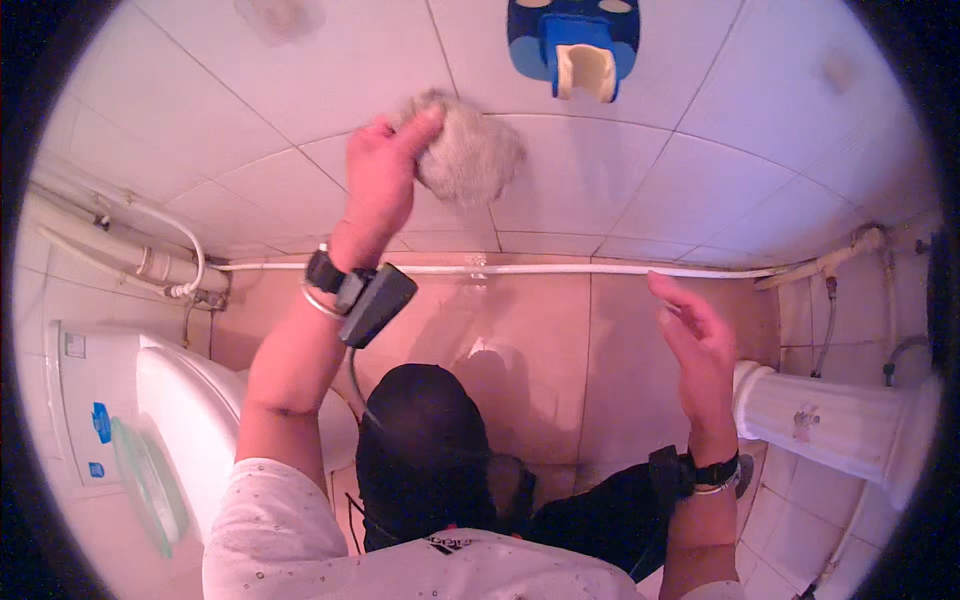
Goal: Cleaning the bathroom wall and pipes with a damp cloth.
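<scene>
My left hand (pixel 385 185) is closed on a greyish-beige cloth (pixel 470 155), which lies against the white tiled wall (pixel 570 190). The thumb presses over the cloth's left edge, and the rest of it spreads out to the right. A dark device on a strap (pixel 378 305) sits at my left wrist. Lower down on the right, my right hand (pixel 700 345) hangs over the pinkish floor with its fingers stretched out and nothing in it. A dark band circles that wrist too.
Above the cloth, a blue wall holder (pixel 575 45) with a cream-coloured cradle sticks out. A white pipe (pixel 500 270) runs along the wall's foot. At the left stands a white toilet (pixel 190 420); at the right, a white basin pedestal (pixel 820 415) with hoses nearby.
</scene>
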### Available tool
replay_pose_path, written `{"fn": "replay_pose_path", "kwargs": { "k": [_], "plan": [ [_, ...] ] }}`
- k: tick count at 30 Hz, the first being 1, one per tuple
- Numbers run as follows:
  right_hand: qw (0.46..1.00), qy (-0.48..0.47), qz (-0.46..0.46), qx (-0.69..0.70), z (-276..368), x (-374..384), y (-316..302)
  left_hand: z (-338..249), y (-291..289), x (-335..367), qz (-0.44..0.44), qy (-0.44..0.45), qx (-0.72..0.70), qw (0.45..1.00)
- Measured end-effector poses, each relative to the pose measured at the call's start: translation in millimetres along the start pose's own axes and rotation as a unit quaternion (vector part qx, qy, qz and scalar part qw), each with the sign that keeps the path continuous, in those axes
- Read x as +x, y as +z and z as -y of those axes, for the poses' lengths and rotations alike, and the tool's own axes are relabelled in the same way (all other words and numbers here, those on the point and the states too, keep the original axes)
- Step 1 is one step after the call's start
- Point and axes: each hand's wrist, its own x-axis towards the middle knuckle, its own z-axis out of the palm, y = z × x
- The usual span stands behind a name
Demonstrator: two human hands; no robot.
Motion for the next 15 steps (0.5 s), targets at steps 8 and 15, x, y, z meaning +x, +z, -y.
{"fn": "replay_pose_path", "kwargs": {
  "k": [8,15],
  "plan": [
    [1.000,-0.009,-0.005,-0.006,-8.3,-5.0,-10.6,32.3,3.9,-1.1,-0.002,0.079,0.148,0.986],
    [0.999,0.016,-0.034,-0.029,0.9,-26.6,-16.9,154.0,-3.3,-26.6,0.080,0.000,0.129,0.988]
  ]
}}
